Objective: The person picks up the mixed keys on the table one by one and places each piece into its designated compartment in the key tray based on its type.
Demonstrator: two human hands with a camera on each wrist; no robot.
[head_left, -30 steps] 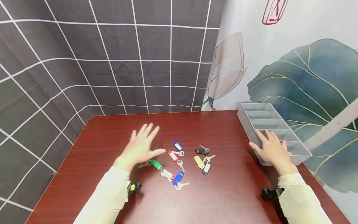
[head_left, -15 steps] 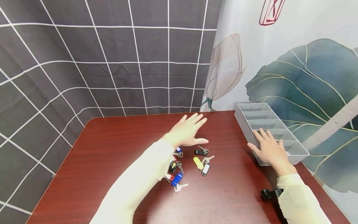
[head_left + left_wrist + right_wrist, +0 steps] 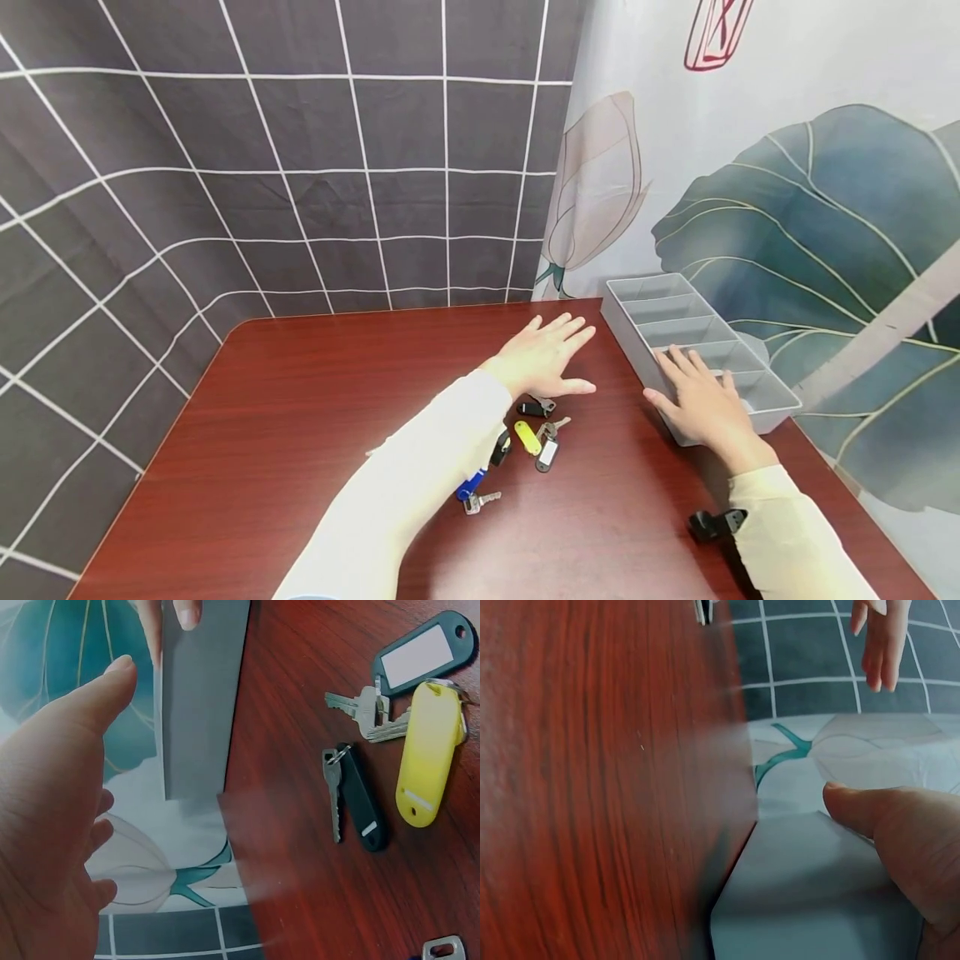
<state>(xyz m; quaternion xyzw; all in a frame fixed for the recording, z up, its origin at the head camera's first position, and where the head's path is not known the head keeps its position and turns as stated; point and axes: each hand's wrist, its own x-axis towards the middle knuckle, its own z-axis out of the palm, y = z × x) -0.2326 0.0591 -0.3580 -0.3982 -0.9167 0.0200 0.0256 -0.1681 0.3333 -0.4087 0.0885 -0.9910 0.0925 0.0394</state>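
My left hand point(image 3: 540, 358) hovers over the table with its fingers spread, holding nothing. Below it lie keys with plastic tags: a black key tag point(image 3: 534, 409), a yellow key tag point(image 3: 527, 437) and a dark grey key tag with a white label point(image 3: 547, 455). A blue key tag point(image 3: 471, 485) shows beside the left sleeve, which hides other tags. My right hand point(image 3: 708, 408) grips the long side wall of a grey divided tray point(image 3: 628, 335), fingers inside and thumb outside. In the right wrist view the right thumb point(image 3: 877, 810) lies over the tray wall point(image 3: 810, 900).
The reddish-brown wooden table point(image 3: 285, 400) meets a dark grid-patterned curtain point(image 3: 300, 167) at its back edge. A pale curtain with a leaf print point(image 3: 810, 233) hangs at the right, close behind the tray. A black wrist camera point(image 3: 716, 525) sits under the right wrist.
My left hand has moved right across the keys, and the left sleeve now covers several of them. The tray has shifted a little to the left together with my right hand.
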